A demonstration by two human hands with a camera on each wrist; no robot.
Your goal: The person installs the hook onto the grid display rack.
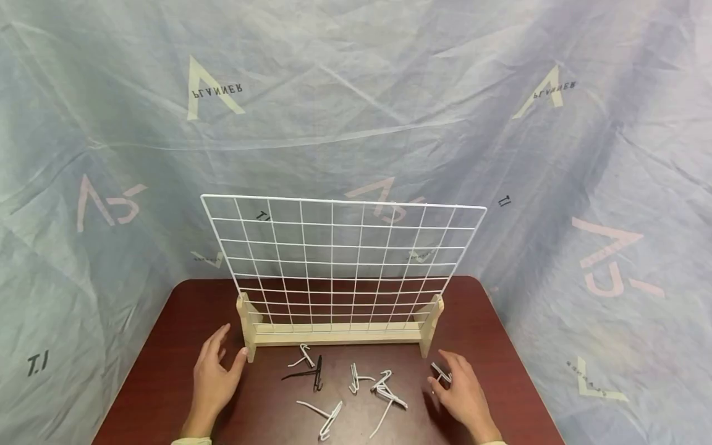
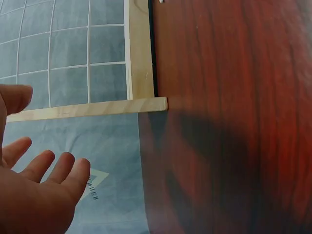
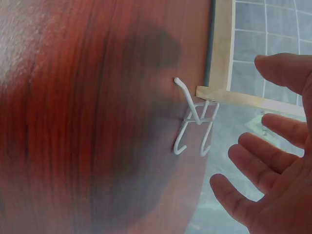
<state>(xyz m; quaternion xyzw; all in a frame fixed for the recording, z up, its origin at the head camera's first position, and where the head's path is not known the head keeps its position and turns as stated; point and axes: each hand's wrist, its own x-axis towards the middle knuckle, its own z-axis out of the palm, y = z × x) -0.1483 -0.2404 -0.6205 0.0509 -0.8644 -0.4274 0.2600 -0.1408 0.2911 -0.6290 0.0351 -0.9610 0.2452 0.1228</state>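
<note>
My left hand [image 1: 214, 383] hovers over the table with fingers spread, just left of the wooden stand [image 1: 336, 339]; nothing is in it. On the other side my right hand [image 1: 464, 390] is held out, its fingers apart and also holding nothing. Close beside that hand lies a white wire hook [image 3: 199, 120], apart from the fingers in the right wrist view. A white wire grid panel [image 1: 332, 246] stands upright in the stand. In front of it lie a black wire hook [image 1: 318, 372] and several white hooks, two of them overlapping at the centre right.
The dark red wooden table [image 1: 150, 377] has rounded far corners. Behind it and along both sides hangs a grey printed cloth [image 1: 311, 93]. The stand's two end pieces reach forward towards the hooks.
</note>
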